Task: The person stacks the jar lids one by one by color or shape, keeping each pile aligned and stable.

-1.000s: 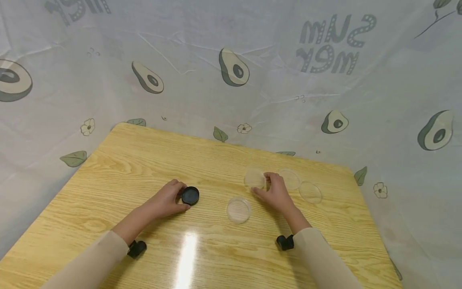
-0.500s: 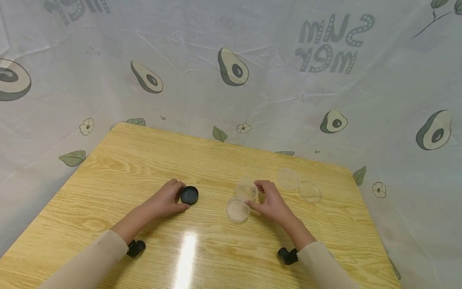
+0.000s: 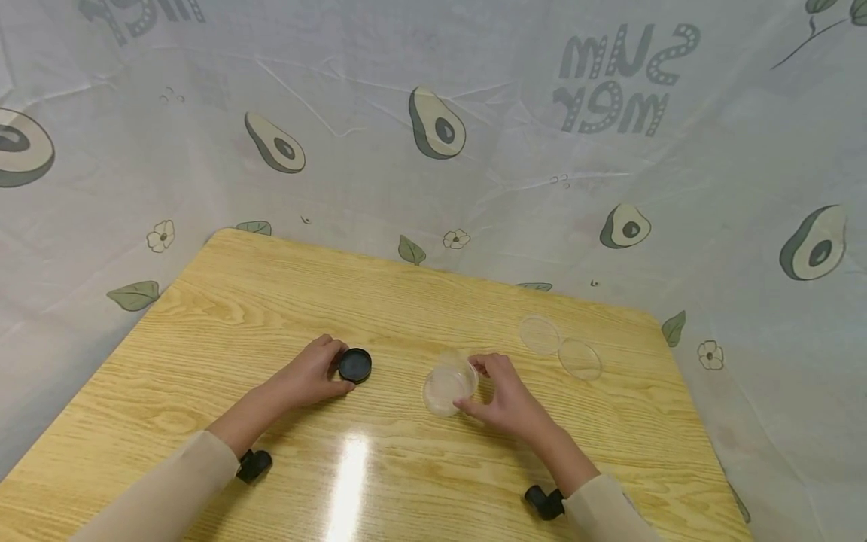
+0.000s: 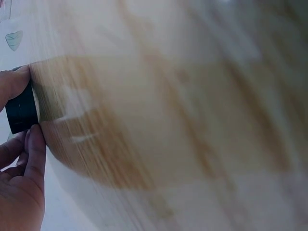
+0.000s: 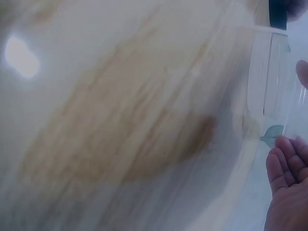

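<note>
A shallow black round cap [image 3: 355, 366] sits on the wooden table, left of the middle. My left hand [image 3: 305, 380] grips its near side between thumb and fingers; the left wrist view shows the cap's dark side wall [image 4: 21, 108] between them. To the right, my right hand [image 3: 506, 399] pinches a clear petri dish part [image 3: 455, 360] by its edge. That piece overlaps another clear petri dish [image 3: 436, 403] on the table, close over it. In the right wrist view the lower dish [image 5: 263, 77] stands on the tabletop, left of my right fingers [image 5: 288, 163].
Two flat clear discs [image 3: 539, 335], [image 3: 579, 360] lie side by side at the back right of the wooden table [image 3: 284, 286]. Behind it hangs a pale curtain [image 3: 515, 196] printed with avocados. A bright glare streak [image 3: 348, 482] crosses the front.
My right hand has moved left and toward me, bringing the clear petri dish part from beside the discs over the other dish. The left hand and black cap have stayed put.
</note>
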`<action>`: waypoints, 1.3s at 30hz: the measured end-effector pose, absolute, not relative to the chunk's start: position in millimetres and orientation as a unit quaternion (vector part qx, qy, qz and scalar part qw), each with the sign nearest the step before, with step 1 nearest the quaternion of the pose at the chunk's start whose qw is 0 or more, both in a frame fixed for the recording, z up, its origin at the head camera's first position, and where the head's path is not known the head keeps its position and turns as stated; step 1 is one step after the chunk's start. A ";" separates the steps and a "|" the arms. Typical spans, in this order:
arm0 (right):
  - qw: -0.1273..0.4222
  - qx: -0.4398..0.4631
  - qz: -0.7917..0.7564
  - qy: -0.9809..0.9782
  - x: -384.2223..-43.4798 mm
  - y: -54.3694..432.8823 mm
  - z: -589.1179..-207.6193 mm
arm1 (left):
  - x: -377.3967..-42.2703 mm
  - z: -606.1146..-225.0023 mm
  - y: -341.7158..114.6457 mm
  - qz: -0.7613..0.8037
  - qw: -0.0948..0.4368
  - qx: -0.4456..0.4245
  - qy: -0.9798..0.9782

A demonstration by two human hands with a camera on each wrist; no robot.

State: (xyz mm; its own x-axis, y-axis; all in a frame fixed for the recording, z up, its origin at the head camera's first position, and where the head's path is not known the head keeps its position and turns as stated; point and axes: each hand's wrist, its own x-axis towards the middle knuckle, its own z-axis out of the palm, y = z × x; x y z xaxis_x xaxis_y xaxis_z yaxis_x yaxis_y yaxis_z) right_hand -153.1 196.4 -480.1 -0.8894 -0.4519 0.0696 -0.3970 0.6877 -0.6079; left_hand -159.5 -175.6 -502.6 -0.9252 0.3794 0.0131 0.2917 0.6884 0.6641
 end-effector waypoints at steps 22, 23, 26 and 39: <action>0.036 -0.272 -0.268 0.923 -145.4 192.4 -478.5 | -158.4 -502.8 -175.0 0.357 0.064 0.180 0.914; 0.035 -0.274 -0.267 0.923 -145.5 192.6 -479.1 | -158.1 -502.2 -174.9 0.358 0.065 0.179 0.914; 0.031 -0.277 -0.266 0.923 -146.1 193.1 -481.9 | -158.0 -501.8 -175.3 0.357 0.066 0.178 0.914; 0.036 -0.267 -0.265 0.926 -143.2 192.2 -482.0 | -156.8 -500.8 -174.7 0.356 0.053 0.189 0.914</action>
State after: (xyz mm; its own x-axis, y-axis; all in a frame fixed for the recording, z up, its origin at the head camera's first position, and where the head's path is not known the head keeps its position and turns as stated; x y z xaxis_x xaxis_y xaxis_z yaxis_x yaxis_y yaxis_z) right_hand -143.2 192.2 -482.0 -0.8548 -0.5133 0.0760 -0.4756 0.7165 -0.5103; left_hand -156.8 -174.7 -500.8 -0.9230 0.3831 0.0366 0.3072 0.6759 0.6699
